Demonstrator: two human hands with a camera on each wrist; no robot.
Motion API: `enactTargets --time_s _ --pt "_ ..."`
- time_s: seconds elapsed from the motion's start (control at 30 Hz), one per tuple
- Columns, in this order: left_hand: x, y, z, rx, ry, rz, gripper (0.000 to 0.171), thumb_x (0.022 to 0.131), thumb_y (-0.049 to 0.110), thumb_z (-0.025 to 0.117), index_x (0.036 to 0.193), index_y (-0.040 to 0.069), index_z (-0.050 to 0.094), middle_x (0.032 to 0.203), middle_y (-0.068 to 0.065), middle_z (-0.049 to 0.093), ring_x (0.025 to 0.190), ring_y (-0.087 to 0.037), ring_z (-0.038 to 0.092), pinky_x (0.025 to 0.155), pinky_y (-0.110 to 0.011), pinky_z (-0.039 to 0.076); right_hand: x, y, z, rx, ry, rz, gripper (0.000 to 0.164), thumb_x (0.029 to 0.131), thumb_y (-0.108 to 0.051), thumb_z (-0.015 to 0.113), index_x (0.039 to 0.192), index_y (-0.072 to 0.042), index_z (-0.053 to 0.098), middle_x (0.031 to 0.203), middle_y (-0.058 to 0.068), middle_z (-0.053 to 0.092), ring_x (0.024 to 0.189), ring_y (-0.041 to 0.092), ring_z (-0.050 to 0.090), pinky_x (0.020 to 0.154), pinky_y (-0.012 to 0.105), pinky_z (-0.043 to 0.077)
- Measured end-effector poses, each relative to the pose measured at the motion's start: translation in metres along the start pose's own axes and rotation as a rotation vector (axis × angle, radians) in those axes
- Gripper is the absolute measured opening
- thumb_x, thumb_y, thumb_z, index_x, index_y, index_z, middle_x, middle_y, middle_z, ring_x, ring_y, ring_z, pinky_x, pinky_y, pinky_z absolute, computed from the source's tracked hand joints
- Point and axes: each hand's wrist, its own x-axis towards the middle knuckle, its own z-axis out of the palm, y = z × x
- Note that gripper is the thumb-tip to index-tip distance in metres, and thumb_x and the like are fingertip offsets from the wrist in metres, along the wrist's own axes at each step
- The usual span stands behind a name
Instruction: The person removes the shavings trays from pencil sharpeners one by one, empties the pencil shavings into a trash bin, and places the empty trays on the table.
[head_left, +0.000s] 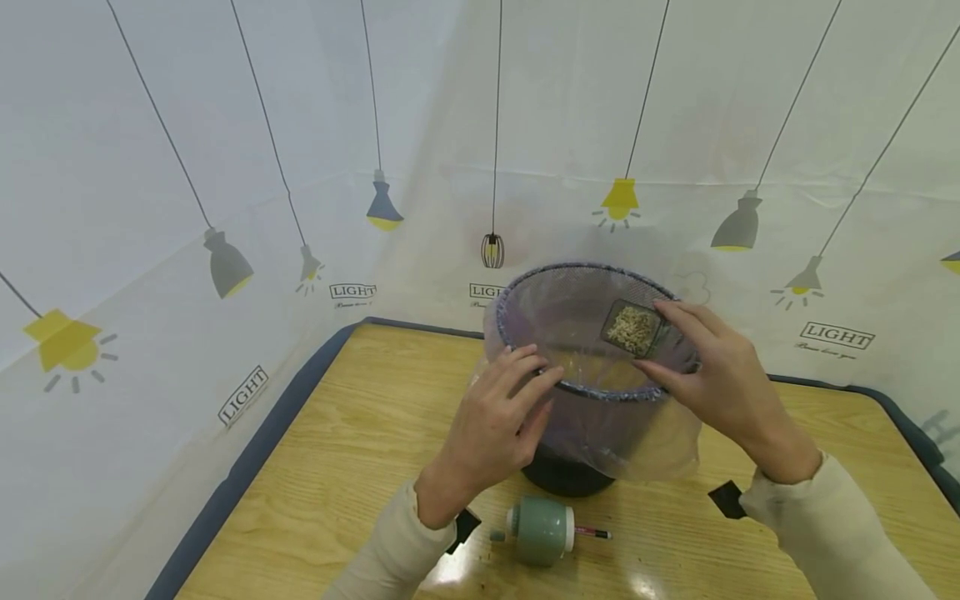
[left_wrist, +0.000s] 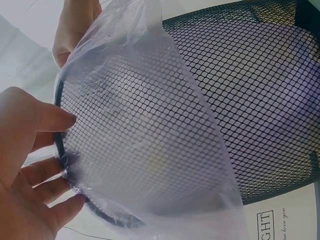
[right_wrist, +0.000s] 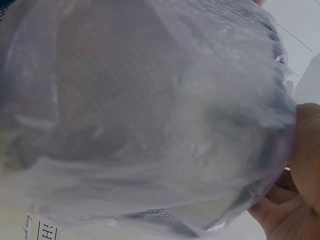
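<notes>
In the head view, a mesh wastebasket (head_left: 566, 479) lined with a thin, see-through plastic bag (head_left: 637, 442) stands on the table. My left hand (head_left: 491, 421) grips its near-left rim, thumb on the outside and fingers over the edge, as the left wrist view shows with the mesh (left_wrist: 240, 100) behind the bag. Over the opening, my right hand (head_left: 723, 379) pinches a small clear square tray (head_left: 651, 343) between thumb and fingers. Pale shavings (head_left: 630, 327) lie inside that tray. In the right wrist view, the bag (right_wrist: 150, 125) hides the tray.
Near the basket's base sits a green pencil sharpener (head_left: 542, 531) with white ends and a pencil (head_left: 594, 532) sticking out to the right. The wooden table (head_left: 360, 417) has a dark blue edge (head_left: 247, 467). White sheeting printed with lamps (head_left: 480, 100) encloses its far and left sides.
</notes>
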Motion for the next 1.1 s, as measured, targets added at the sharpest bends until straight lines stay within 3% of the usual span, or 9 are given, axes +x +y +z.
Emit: enactTargets --time_s 0.27,0.4,0.5,0.63,0.73,0.87,1.1 --pt "0.0017 -0.0001 -0.001 -0.014 0.004 0.003 0.034 0.089 0.012 0.071 0.122 0.006 0.067 0.12 -0.011 0.063 0.127 -0.029 0.054 0.116 -0.037 0.035 0.0001 0.0017 -0.0005 -0.015 0.004 -0.043 0.084 0.065 0.002 0.088 0.14 0.004 0.051 0.126 0.025 0.059 0.102 0.038 0.064 0.066 0.044 0.054" --pt "0.0019 -0.0004 -0.0013 -0.021 0.001 -0.004 0.034 0.089 0.012 0.071 0.123 0.007 0.066 0.12 -0.01 0.063 0.128 -0.029 0.053 0.116 -0.037 0.035 -0.0001 0.0039 -0.0005 -0.008 0.011 -0.069 0.069 0.082 -0.017 0.082 0.14 0.005 0.051 0.126 0.025 0.059 0.1 0.037 0.064 0.063 0.042 0.053" --pt "0.0019 -0.0005 -0.0014 -0.022 -0.003 -0.007 0.035 0.089 0.012 0.071 0.123 0.007 0.066 0.12 -0.01 0.063 0.129 -0.028 0.053 0.115 -0.036 0.036 -0.0001 0.0047 -0.0006 -0.003 -0.002 -0.076 0.064 0.088 -0.022 0.077 0.139 0.006 0.051 0.129 0.025 0.057 0.104 0.039 0.063 0.066 0.043 0.054" --pt "0.0019 -0.0002 -0.0015 -0.025 -0.008 -0.013 0.035 0.089 0.012 0.071 0.124 0.007 0.066 0.121 -0.01 0.063 0.128 -0.028 0.053 0.115 -0.036 0.037 0.0006 0.0037 -0.0009 -0.012 -0.031 -0.076 0.07 0.082 -0.011 0.081 0.142 0.006 0.048 0.134 0.024 0.054 0.113 0.041 0.059 0.073 0.046 0.054" --pt "0.0017 -0.0001 -0.0015 -0.03 -0.01 -0.017 0.035 0.089 0.012 0.071 0.124 0.006 0.066 0.121 -0.01 0.063 0.129 -0.028 0.053 0.115 -0.037 0.036 0.0014 0.0033 -0.0008 -0.014 -0.038 -0.083 0.065 0.093 -0.03 0.07 0.143 0.004 0.047 0.135 0.023 0.053 0.116 0.041 0.057 0.08 0.049 0.053" --pt "0.0021 -0.0009 -0.0003 -0.031 -0.007 -0.011 0.036 0.089 0.012 0.071 0.124 0.006 0.066 0.121 -0.011 0.063 0.129 -0.029 0.053 0.115 -0.038 0.036 0.0031 0.0039 -0.0007 -0.018 -0.04 -0.106 0.073 0.099 -0.053 0.039 0.146 0.003 0.044 0.136 0.023 0.052 0.119 0.041 0.055 0.086 0.051 0.049" --pt "0.0048 -0.0031 0.0029 -0.036 0.001 0.004 0.038 0.089 0.012 0.072 0.126 0.006 0.065 0.122 -0.012 0.063 0.128 -0.03 0.054 0.115 -0.039 0.036 0.0083 0.0051 -0.0023 -0.072 -0.048 -0.2 0.068 0.103 -0.048 0.032 0.144 0.004 0.047 0.139 0.023 0.05 0.119 0.041 0.054 0.088 0.044 0.05"
